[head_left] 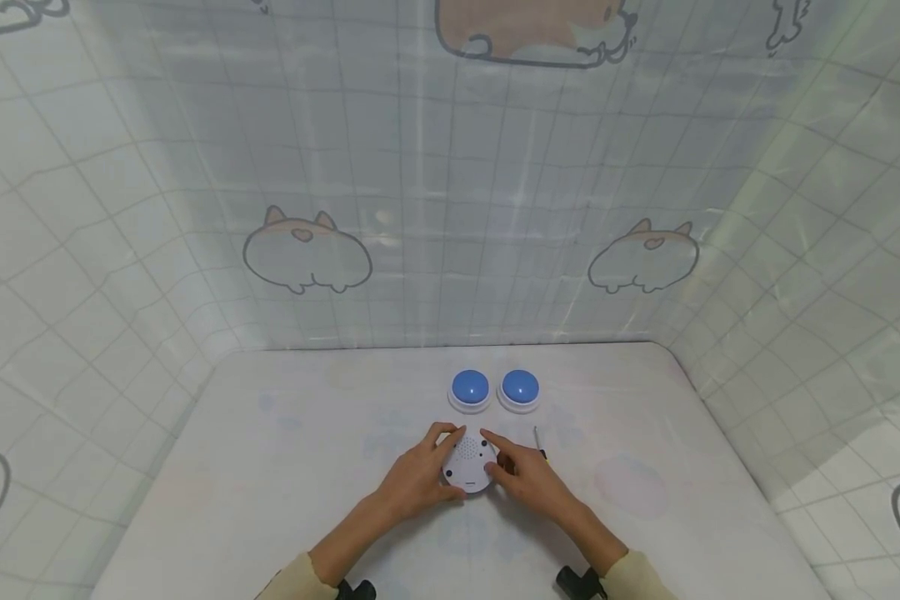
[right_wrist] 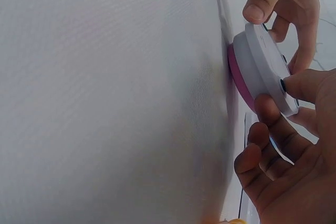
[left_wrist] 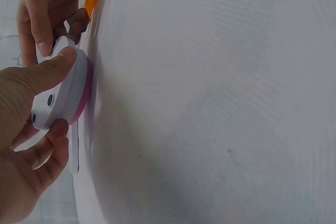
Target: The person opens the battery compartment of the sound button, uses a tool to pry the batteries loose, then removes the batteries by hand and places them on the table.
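A round white push button (head_left: 468, 468) with a pink dome is held upside down over the table, its base with speaker holes and black feet facing up. My left hand (head_left: 414, 477) grips its left edge, with the thumb on the near rim and fingers at the far rim. From the other side, my right hand (head_left: 528, 478) pinches the button, thumb on the base by a black foot (right_wrist: 283, 85) and fingers at the rim. The pink dome (left_wrist: 83, 95) faces the tabletop, close over it in both wrist views.
Two white buttons with blue domes, a left one (head_left: 470, 388) and a right one (head_left: 521, 387), stand side by side behind the hands. A screwdriver (head_left: 537, 437) lies beyond the right hand, its handle partly hidden. Grid-patterned sheeting (head_left: 450, 275) surrounds the white table (head_left: 285, 500).
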Demonstrator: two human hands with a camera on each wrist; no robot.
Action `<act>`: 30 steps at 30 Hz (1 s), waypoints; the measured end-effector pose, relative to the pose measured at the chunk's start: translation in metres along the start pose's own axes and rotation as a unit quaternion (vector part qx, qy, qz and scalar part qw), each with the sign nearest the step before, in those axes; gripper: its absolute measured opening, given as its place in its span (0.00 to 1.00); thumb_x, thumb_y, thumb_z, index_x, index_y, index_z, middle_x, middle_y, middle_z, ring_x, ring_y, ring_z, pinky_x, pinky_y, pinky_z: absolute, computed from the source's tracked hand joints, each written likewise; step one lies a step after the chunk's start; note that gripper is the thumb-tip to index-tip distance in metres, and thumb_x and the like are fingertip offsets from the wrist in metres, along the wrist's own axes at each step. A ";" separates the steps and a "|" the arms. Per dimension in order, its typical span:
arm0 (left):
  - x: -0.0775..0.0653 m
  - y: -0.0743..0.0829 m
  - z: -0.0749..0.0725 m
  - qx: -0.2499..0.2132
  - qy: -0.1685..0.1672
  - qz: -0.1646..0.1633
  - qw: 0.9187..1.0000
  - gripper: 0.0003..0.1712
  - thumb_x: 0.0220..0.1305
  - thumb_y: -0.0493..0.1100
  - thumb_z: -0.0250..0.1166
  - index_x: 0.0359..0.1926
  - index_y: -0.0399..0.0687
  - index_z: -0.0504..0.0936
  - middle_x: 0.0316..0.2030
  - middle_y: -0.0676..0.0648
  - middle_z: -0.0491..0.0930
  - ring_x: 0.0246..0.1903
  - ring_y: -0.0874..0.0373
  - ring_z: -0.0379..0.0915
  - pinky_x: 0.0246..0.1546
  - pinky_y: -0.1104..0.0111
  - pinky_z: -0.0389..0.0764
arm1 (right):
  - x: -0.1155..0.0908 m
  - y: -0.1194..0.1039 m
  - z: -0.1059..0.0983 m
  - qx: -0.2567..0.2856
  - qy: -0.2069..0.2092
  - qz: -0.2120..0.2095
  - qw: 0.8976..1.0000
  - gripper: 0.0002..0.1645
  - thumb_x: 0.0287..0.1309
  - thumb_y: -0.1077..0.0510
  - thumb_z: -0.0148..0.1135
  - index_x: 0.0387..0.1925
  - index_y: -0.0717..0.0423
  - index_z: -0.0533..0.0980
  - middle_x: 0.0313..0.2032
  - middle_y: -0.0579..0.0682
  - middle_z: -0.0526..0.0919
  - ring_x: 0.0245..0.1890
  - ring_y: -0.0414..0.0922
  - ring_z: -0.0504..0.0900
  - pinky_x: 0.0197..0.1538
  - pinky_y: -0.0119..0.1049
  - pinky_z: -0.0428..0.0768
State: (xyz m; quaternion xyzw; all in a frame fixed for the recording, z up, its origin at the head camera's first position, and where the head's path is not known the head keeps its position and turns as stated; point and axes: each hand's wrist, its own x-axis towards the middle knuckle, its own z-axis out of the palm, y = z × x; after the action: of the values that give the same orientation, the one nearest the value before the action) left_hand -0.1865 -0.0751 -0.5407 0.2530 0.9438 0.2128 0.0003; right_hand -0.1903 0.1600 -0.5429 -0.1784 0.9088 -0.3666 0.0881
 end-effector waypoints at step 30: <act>0.003 -0.004 0.003 -0.029 0.000 0.011 1.000 0.57 0.51 0.62 0.77 0.76 0.48 0.62 0.69 0.47 0.62 0.53 0.56 0.75 0.56 0.60 0.78 | 0.003 -0.002 0.006 -0.154 0.078 -0.030 0.985 0.30 0.63 0.44 0.67 0.64 0.44 0.72 0.36 0.38 0.76 0.27 0.34 0.69 0.30 0.29 0.71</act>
State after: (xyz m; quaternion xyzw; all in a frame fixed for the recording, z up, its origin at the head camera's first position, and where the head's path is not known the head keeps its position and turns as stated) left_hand -0.1904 -0.0758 -0.5444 0.2628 0.9345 0.2402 0.0053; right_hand -0.1912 0.1539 -0.5462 -0.1878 0.9528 -0.2376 -0.0223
